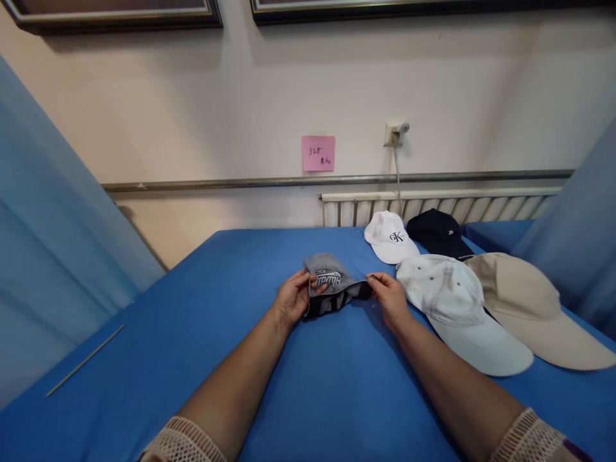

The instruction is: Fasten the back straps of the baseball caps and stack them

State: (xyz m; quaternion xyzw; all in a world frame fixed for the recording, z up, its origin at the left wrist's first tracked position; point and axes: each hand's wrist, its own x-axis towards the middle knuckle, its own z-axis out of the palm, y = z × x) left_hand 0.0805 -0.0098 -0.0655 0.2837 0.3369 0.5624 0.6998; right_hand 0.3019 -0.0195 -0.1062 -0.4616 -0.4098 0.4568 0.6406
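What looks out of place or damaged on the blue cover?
The thin stick seems out of place: it lies alone at the left, far from the other caps. The gray cap looks crumpled, perhaps only from handling. I see no clear damage.

Middle cap (327,264): grey, white lettering
Rightmost cap (524,289): plain beige
Sheet (327,385): plain blue
Note (318,153): pink, dark handwriting
Left curtain (52,244): light blue

Smooth blue cover over the bench (312,398). Right side, grouped close: white cap (386,237) with dark lettering, navy cap (436,232) behind, pale grey cap (447,292) nearer, beige cap (522,295) beside it. Far left, well apart: thin straight stick (85,360), lying at a slant near the edge.
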